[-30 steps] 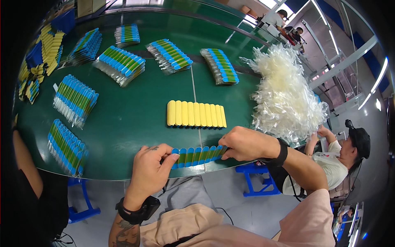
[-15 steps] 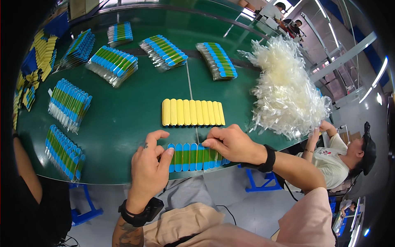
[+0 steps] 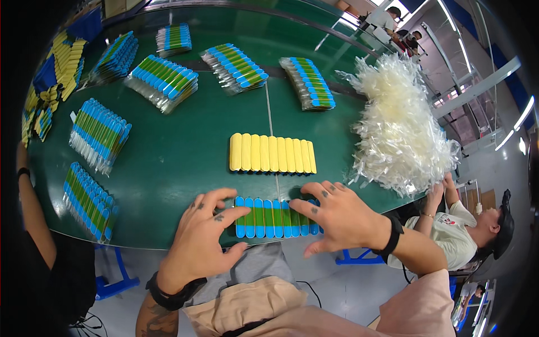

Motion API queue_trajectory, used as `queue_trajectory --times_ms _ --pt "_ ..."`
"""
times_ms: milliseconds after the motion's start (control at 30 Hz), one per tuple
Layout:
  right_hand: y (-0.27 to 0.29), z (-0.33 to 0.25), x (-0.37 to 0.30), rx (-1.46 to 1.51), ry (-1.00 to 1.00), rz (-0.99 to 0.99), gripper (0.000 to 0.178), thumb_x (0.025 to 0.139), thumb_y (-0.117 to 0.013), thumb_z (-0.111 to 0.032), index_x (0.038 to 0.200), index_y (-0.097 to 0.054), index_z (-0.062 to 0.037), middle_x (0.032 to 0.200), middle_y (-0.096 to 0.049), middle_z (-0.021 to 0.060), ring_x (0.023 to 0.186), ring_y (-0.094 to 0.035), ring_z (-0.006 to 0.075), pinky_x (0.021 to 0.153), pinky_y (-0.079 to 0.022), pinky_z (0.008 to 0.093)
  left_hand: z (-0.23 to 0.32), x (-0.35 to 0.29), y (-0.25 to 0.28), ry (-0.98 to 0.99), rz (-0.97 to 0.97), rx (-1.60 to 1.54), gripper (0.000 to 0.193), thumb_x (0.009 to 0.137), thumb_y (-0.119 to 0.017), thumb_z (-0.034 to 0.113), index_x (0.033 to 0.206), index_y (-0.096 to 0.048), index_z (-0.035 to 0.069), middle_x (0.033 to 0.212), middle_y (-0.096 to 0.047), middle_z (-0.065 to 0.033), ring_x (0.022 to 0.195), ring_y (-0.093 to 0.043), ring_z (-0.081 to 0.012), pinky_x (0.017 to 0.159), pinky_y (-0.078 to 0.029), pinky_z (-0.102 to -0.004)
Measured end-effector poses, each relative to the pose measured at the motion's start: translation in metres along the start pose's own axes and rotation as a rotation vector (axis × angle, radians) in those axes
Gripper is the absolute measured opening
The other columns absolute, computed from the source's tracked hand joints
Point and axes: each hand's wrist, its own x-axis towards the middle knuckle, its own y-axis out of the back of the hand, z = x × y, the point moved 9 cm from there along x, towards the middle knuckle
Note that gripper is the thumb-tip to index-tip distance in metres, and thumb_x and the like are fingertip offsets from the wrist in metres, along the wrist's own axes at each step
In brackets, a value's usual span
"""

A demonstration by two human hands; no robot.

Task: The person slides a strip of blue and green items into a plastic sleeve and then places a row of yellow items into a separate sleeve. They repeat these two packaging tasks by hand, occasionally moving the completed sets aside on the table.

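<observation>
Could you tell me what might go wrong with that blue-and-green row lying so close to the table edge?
The blue-and-green row lies right at the near edge of the green table, so a push from the left hand or right hand could tip pieces off. Only fingertips press its ends, so the row might buckle.

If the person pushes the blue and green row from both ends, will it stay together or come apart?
The blue and green row looks like separate narrow pieces lying side by side, so it may buckle or scatter if squeezed hard. The left hand and right hand flank it, which probably keeps it aligned. The pieces seem light and flat, unlikely to roll.
</observation>
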Motion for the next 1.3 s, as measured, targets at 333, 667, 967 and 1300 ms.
queue_trajectory --times_ms 333,667,967,1300 --pt "-0.003 -0.016 -0.035 -0.064 0.303 0.297 0.020 0.078 -0.068 -0.008 0.097 -0.069 -0.0035 0.086 -0.063 0.0045 0.081 -0.066 0.0229 0.074 -0.054 0.0356 0.022 -0.039 -0.018 -0.458 0.200 0.426 0.021 0.077 -0.072 0.009 0.098 -0.075 0.009 0.108 -0.070 -0.0034 0.101 -0.062 -0.0208 0.084 -0.049 -0.0392" --pt "0.002 -0.068 -0.095 0.079 0.389 0.331 0.020 0.077 -0.070 -0.008 0.097 -0.070 -0.0029 0.086 -0.063 0.0040 0.076 -0.064 0.0186 0.062 -0.051 0.0306 0.069 -0.119 -0.010 -0.462 0.123 0.250 0.023 0.071 -0.079 0.010 0.093 -0.073 0.015 0.103 -0.072 0.0018 0.081 -0.061 -0.0153 0.073 -0.044 -0.0337" --pt "0.021 0.018 -0.034 0.535 -0.007 0.315 0.026 0.084 -0.073 -0.009 0.108 -0.066 -0.0070 0.075 -0.064 0.0052 0.059 -0.059 0.0216 0.054 -0.047 0.0323 0.021 0.000 0.035 -0.045 0.078 -0.121 0.023 0.081 -0.073 0.006 0.104 -0.068 0.006 0.073 -0.059 -0.0027 0.065 -0.055 -0.0135 0.058 -0.044 -0.0320" --pt "-0.011 0.139 0.047 0.737 -0.489 0.158 0.042 0.092 -0.072 -0.018 0.126 -0.056 0.0023 0.063 -0.057 -0.0004 0.054 -0.049 0.0055 0.049 -0.037 0.0258 -0.083 0.112 0.020 0.355 -0.077 -0.056 0.040 0.089 -0.072 0.021 0.120 -0.064 -0.004 0.077 -0.067 -0.0101 0.073 -0.067 -0.0193 0.067 -0.051 -0.0345"
